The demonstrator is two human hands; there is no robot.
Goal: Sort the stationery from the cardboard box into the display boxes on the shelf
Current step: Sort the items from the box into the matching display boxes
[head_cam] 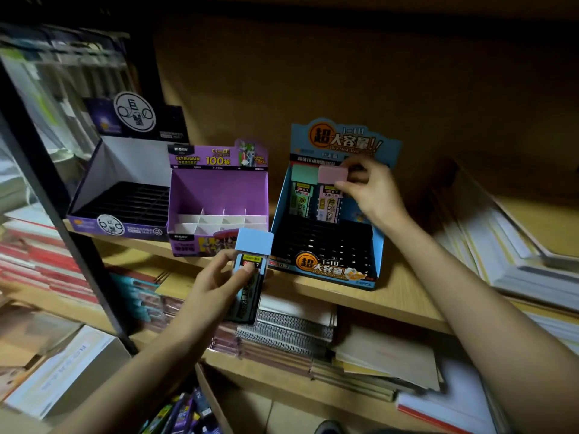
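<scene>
Just one cam here, wide-angle and head-worn, looking forward and down at the wooden shelf [407, 296] from close range. The blue display box [377, 245] sits near centre. The left forearm [141, 364] enters from 7 o'clock, the right forearm [470, 292] from 4 o'clock.

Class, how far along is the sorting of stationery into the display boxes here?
Done: a green-capped case stands in the back row of the blue display box. In hand: the right hand pinches a pink-capped case beside it; the left hand holds a blue-capped case. Left: most blue-box slots, the purple display box and the black-tray display box look empty, and packs lie in the cardboard box.
</scene>
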